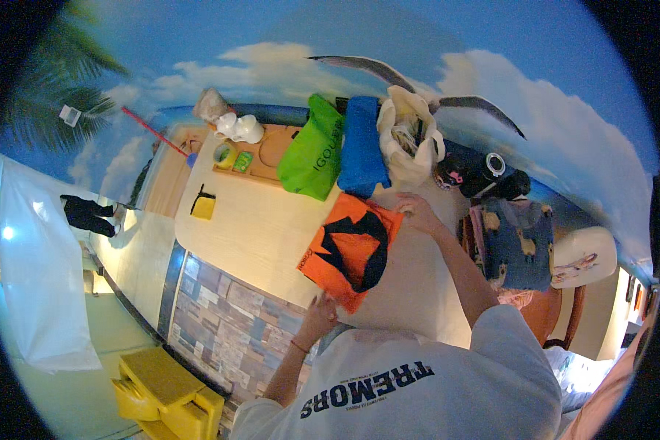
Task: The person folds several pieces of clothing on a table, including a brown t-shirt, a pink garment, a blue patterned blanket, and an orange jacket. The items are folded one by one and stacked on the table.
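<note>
An orange fabric bag (355, 258) with a large black print lies spread on the pale table in front of me. At its far right corner, my right hand (416, 213) pinches the cloth between thumb and fingers. My left hand (318, 319) is at the bag's near edge, fingers bent onto the cloth by the table's front rim. Just beyond the orange bag, a green bag (314, 148) bearing writing and a folded blue bag (359, 140) lie side by side. A cream cloth bag (410, 143) with whitish contents stands to their right.
A wooden tray (272, 144) carries white mugs (239, 128), a tape roll (225, 155) and a green packet (243, 161). A small yellow pouch (203, 205) lies left. Dark round items (495, 165), folded patterned cloth (520, 242) and a chair (583, 258) are right. A person's legs (91, 214) show far left.
</note>
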{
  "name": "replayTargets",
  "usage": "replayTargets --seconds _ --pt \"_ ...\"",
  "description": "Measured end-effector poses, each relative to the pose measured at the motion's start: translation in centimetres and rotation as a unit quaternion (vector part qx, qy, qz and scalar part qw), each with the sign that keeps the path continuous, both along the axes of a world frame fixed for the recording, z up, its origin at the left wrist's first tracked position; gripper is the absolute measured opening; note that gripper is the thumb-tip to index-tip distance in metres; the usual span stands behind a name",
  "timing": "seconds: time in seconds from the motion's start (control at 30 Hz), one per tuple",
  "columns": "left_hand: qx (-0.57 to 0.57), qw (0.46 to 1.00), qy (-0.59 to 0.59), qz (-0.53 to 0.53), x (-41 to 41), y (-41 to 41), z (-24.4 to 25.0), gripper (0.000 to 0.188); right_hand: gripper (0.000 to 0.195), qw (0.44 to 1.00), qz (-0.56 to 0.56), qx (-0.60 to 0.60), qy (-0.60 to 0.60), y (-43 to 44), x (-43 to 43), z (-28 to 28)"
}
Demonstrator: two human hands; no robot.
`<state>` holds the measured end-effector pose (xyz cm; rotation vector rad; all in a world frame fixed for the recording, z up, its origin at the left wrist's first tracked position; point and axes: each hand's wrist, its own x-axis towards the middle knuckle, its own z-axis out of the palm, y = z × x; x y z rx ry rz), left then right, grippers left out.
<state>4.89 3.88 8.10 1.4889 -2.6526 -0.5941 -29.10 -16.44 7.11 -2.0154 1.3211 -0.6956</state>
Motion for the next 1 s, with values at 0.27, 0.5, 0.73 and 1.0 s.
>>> replayTargets --seconds 0.27,0.5,0.73,1.0 --pt "0.164 0.959 0.202 0.116 -0.5 -0.6 -4.5 0.024 0.011 0.908 -0.229 0.155 -0.314 9.0 -7.4 -17.8" --pt "0.139 0.933 0.254 0.212 -2.5 -8.9 -0.3 0.022 0.032 0.909 -0.377 0.163 -0.074 15.7 3.1 -9.1" --pt "-0.139 0.982 -0.002 0.13 0.3 -18.0 -6.3 0.046 0.065 0.764 -0.354 0.507 -0.184 19.5 7.1 -8.5" --pt "0.539 0.826 0.156 0.05 -0.1 -16.3 -8.8 0.043 0.066 0.71 -0.601 0.098 -0.354 21.6 12.6 -8.9"
